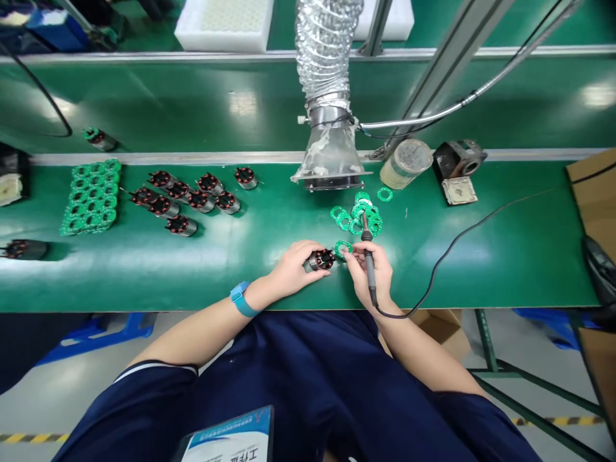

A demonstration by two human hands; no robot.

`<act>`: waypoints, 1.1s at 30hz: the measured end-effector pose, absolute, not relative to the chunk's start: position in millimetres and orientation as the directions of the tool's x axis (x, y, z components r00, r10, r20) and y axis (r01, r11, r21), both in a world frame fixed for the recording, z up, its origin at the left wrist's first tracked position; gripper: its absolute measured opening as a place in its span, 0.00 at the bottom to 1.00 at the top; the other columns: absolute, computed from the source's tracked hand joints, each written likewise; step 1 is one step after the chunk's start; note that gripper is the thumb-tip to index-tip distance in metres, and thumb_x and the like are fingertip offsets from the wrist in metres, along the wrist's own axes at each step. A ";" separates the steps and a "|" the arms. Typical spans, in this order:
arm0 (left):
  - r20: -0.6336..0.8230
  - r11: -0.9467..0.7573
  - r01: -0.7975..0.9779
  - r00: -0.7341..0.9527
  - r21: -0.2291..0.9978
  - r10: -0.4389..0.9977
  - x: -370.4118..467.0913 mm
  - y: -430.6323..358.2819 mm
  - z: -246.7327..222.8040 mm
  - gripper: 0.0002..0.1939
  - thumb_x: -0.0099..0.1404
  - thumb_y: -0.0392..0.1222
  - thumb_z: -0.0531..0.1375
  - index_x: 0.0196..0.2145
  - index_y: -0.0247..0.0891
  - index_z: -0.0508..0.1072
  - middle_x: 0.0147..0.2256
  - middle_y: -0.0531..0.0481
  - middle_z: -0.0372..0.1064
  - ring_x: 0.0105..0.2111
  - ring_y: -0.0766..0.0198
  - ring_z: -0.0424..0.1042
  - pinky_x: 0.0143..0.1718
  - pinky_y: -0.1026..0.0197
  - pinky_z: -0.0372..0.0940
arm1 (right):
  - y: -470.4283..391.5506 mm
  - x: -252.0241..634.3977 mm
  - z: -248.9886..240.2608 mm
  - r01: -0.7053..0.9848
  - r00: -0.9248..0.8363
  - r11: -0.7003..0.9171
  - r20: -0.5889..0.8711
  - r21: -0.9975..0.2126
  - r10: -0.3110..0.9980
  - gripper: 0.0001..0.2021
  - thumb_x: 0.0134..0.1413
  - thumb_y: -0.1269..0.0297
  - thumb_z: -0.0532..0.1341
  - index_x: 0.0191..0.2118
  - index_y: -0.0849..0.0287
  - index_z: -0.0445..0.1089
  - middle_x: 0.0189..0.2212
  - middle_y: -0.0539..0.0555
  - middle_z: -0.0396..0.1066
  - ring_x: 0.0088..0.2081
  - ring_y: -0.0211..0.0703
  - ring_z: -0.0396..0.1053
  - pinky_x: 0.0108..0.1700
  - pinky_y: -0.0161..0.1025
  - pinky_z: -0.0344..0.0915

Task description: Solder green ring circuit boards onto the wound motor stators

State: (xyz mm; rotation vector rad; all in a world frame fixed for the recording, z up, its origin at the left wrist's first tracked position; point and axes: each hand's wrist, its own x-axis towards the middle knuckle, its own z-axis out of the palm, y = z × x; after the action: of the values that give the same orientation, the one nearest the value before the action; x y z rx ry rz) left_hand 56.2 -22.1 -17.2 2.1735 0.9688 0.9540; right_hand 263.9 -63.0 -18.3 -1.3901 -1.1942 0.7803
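The left hand (298,266) is at the near part of the green bench (269,221), with thumb and fingers clamped around a wound core (319,260). The core lies tilted, its copper-coloured windings and dark prongs facing the right hand (376,269).

The thumb and forefinger of the right hand are pinched together on a green ring (337,248). The ring is positioned just beside the prong end of the core; contact between the two cannot be confirmed. The same hand also carries a soldering iron (370,266), its handle lying along the hand and its tip directed away from the body. The tip appears over a loose pile of green rings (374,224); whether it touches them cannot be determined. A black cable (445,256) runs from the handle across the bench to the right.

A teal wristband (243,299) is worn on the left wrist. Further left stand a group of wound cores (202,201) and a stack of green panels (91,197). An extraction hood (331,147) hangs beyond the pile. To its right are a cylindrical jar (405,165) and a dark iron holder (455,159).
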 end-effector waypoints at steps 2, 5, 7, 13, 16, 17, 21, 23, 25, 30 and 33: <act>0.375 -0.564 0.381 0.465 0.733 0.802 53.4 -21.8 -20.1 0.25 0.63 0.49 0.70 0.53 0.38 0.72 0.48 0.41 0.77 0.49 0.54 0.75 0.53 0.49 0.71 | -59.4 254.9 -17.7 0.081 0.318 0.101 0.121 -0.992 0.940 0.16 0.58 0.60 0.69 0.50 0.52 0.67 0.40 0.52 0.76 0.36 0.42 0.80 0.41 0.41 0.79; 0.362 -0.562 0.339 0.499 0.755 0.787 48.8 -19.8 -22.1 0.23 0.66 0.46 0.68 0.56 0.39 0.72 0.50 0.41 0.76 0.51 0.54 0.75 0.54 0.49 0.71 | -56.2 250.0 -14.5 0.030 0.270 0.151 0.154 -0.988 0.951 0.17 0.58 0.62 0.69 0.50 0.51 0.66 0.42 0.52 0.77 0.33 0.41 0.80 0.36 0.39 0.79; 0.358 -0.563 0.330 0.511 0.758 0.782 47.1 -19.6 -23.7 0.25 0.66 0.44 0.68 0.58 0.39 0.70 0.52 0.40 0.74 0.54 0.53 0.74 0.56 0.49 0.70 | -53.1 251.1 -10.6 0.154 0.181 0.212 0.239 -0.965 0.954 0.11 0.60 0.64 0.68 0.47 0.52 0.69 0.41 0.52 0.79 0.34 0.41 0.80 0.40 0.42 0.79; 0.346 -0.497 0.406 0.391 0.767 0.853 49.0 -26.8 -30.2 0.34 0.60 0.52 0.72 0.57 0.38 0.66 0.49 0.41 0.73 0.49 0.52 0.75 0.53 0.49 0.71 | -37.7 259.6 3.5 0.530 -0.311 0.506 0.399 -0.681 0.863 0.14 0.59 0.60 0.70 0.50 0.49 0.74 0.45 0.56 0.80 0.46 0.52 0.77 0.50 0.52 0.75; 0.356 -0.507 0.431 0.384 0.747 0.852 49.6 -29.9 -30.2 0.29 0.61 0.54 0.71 0.52 0.38 0.68 0.46 0.42 0.73 0.47 0.53 0.75 0.50 0.50 0.72 | -36.2 262.1 3.4 0.485 -0.443 0.569 0.374 -0.664 0.815 0.16 0.59 0.61 0.70 0.51 0.48 0.72 0.50 0.57 0.79 0.51 0.54 0.76 0.53 0.55 0.74; 0.352 -0.504 0.438 0.385 0.744 0.853 49.6 -30.6 -29.9 0.28 0.62 0.54 0.70 0.52 0.38 0.68 0.45 0.43 0.73 0.46 0.53 0.75 0.49 0.51 0.72 | -36.8 262.4 2.1 0.470 -0.437 0.560 0.371 -0.682 0.819 0.15 0.60 0.62 0.69 0.52 0.48 0.71 0.51 0.57 0.78 0.52 0.54 0.76 0.54 0.54 0.74; 0.348 -0.503 0.461 0.383 0.731 0.856 49.2 -32.1 -30.8 0.25 0.64 0.55 0.68 0.51 0.38 0.68 0.44 0.43 0.73 0.45 0.54 0.76 0.47 0.52 0.72 | -39.4 261.2 -4.7 0.399 -0.369 0.526 0.393 -0.751 0.842 0.16 0.60 0.65 0.68 0.52 0.48 0.70 0.51 0.57 0.78 0.52 0.51 0.76 0.55 0.52 0.74; 0.374 -0.529 0.460 0.389 0.713 0.842 49.2 -32.0 -33.2 0.24 0.65 0.55 0.68 0.50 0.38 0.67 0.44 0.43 0.74 0.44 0.55 0.76 0.46 0.52 0.72 | -38.6 259.8 -6.2 0.359 -0.361 0.526 0.405 -0.771 0.840 0.15 0.60 0.66 0.69 0.51 0.48 0.71 0.50 0.56 0.78 0.52 0.50 0.76 0.55 0.51 0.74; 0.396 -0.550 0.454 0.393 0.701 0.830 49.1 -31.5 -36.2 0.25 0.65 0.55 0.68 0.50 0.38 0.67 0.44 0.43 0.74 0.43 0.55 0.76 0.46 0.52 0.72 | -36.3 258.7 -5.9 0.314 -0.363 0.508 0.393 -0.802 0.845 0.13 0.59 0.65 0.69 0.48 0.49 0.71 0.50 0.56 0.78 0.53 0.49 0.77 0.56 0.50 0.74; 0.400 -0.557 0.445 0.401 0.701 0.824 48.1 -30.5 -39.6 0.24 0.63 0.53 0.70 0.50 0.38 0.68 0.44 0.43 0.74 0.45 0.54 0.76 0.47 0.51 0.72 | -27.9 258.6 -4.1 0.210 -0.381 0.448 0.349 -0.869 0.856 0.12 0.58 0.61 0.71 0.45 0.50 0.71 0.49 0.55 0.79 0.55 0.49 0.77 0.59 0.50 0.73; 0.405 -0.566 0.445 0.408 0.694 0.818 48.0 -31.3 -38.2 0.24 0.63 0.49 0.70 0.52 0.39 0.68 0.46 0.42 0.75 0.48 0.53 0.76 0.50 0.50 0.72 | -23.6 261.8 -5.7 0.199 -0.406 0.450 0.345 -0.871 0.847 0.15 0.57 0.59 0.72 0.47 0.50 0.70 0.49 0.54 0.80 0.56 0.49 0.77 0.60 0.50 0.73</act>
State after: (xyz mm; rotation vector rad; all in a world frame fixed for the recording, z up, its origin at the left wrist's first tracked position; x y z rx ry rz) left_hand 48.0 -31.3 -38.2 2.1832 1.0732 1.0217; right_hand 261.8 -23.6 -5.7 -0.8834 -1.8644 0.9767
